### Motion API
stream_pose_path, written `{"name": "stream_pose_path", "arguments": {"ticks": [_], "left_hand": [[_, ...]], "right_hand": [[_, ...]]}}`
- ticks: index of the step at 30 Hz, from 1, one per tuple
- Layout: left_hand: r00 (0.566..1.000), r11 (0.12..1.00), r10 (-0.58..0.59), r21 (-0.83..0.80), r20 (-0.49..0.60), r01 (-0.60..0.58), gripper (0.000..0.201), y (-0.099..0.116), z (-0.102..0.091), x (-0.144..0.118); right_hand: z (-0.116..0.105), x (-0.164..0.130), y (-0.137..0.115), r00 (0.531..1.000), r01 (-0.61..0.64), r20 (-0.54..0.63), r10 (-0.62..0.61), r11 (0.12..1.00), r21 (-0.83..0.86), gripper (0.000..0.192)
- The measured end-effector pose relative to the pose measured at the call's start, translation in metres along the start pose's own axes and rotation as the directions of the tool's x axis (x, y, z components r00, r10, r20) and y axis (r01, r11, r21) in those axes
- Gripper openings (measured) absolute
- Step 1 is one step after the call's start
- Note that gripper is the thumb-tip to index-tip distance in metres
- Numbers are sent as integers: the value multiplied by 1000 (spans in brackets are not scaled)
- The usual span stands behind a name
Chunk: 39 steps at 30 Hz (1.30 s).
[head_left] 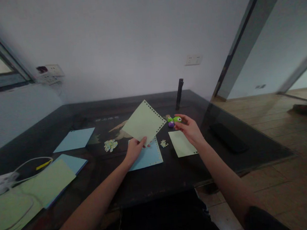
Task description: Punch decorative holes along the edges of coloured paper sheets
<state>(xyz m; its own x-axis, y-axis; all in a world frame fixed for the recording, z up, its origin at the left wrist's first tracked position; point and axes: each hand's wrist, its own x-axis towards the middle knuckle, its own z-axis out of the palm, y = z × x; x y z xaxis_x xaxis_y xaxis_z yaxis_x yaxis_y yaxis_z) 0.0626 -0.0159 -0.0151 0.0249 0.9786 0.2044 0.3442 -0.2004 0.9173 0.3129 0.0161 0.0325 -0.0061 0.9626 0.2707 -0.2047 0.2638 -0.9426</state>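
Note:
My left hand [136, 149] pinches the lower corner of a pale green sheet of paper [142, 121], tilted up above the table. Dark punched holes line two of its edges. Closed fingers of my right hand [190, 128] grip a small green paper punch [177, 119] with a big round eye, just right of the sheet's corner. Beside it are a purple punch [171, 124] and another green one [170, 119]. Under the raised sheet lies a blue sheet [148, 157] with holes along its edge. A pale green sheet [180, 144] rests below my right hand.
Punched paper bits form a larger pile [110, 145] and a smaller one [164, 143]. At left are a blue sheet [76, 139], stacked green paper [54, 179], a white power strip [2, 183] and cable. A black upright object [179, 94] and a dark flat case [227, 137] are at right.

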Motion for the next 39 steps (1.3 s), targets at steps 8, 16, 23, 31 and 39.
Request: {"name": "stream_pose_path", "arguments": {"ticks": [8, 16, 23, 31, 39], "left_hand": [[999, 1000, -21, -15, -29, 20, 36, 3, 1, -1], [999, 1000, -19, 12, -33, 19, 33, 2, 0, -1], [999, 1000, 5, 0, 31, -5, 32, 2, 2, -2], [999, 998, 1, -70, 45, 2, 35, 2, 3, -2], [992, 994, -26, -106, 120, 39, 35, 0, 4, -2]], "right_hand": [[-51, 82, 37, 996, -23, -81, -42, 745, -667, 30], [-58, 89, 71, 998, 36, 47, 42, 229, -973, 26], [-61, 90, 76, 992, 62, 73, 103, 106, -992, 37], [-61, 83, 64, 996, 89, 92, 13, 151, -984, 38], [-23, 63, 27, 977, 95, 207, 49, 771, -630, 27]]}}
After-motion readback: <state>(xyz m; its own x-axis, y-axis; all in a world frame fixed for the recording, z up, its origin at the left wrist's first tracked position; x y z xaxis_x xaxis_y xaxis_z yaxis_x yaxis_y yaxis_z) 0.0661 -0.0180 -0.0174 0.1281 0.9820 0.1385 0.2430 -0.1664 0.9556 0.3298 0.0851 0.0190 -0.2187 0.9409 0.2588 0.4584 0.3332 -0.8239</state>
